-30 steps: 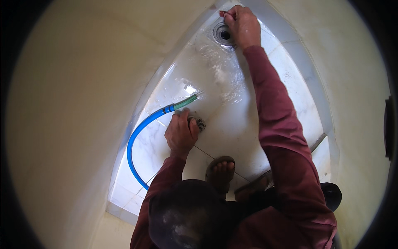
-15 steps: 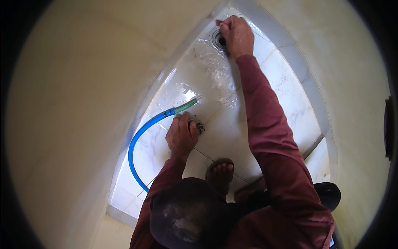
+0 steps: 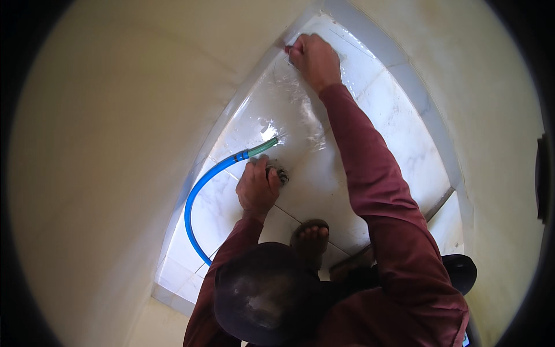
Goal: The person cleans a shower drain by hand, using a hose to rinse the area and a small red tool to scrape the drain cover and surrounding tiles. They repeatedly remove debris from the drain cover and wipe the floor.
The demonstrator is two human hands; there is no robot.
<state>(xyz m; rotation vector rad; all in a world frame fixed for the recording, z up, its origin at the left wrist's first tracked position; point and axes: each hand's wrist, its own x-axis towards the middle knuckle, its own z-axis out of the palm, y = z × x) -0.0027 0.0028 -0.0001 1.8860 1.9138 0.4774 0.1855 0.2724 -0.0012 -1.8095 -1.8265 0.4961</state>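
My right hand (image 3: 317, 61) is closed in a pinch at the far corner of the wet white floor, beside the left wall's skirting. A small reddish tip (image 3: 288, 50) shows at its fingers; its kind cannot be made out. The hand and wrist now hide the round floor drain. Nearer to me, my left hand (image 3: 258, 186) is closed around a round, dark metal drain cover (image 3: 282, 175) on the tiles, and its fingers cover much of it. Just beyond those fingers lies a blue hose (image 3: 199, 199) with a green end piece (image 3: 264, 147), water running out of it.
Water spreads over the white marbled tiles (image 3: 399, 130) toward the far corner. Grey skirting (image 3: 425, 95) and cream walls (image 3: 127, 115) close in on both sides. A sandalled foot (image 3: 312, 237) stands near me, and a dark cap (image 3: 263, 292) blocks the lower middle.
My right hand has moved left and slightly nearer, from beside the drain opening to over it, hiding it. My left hand stays on the drain cover. The whole view has shifted slightly.
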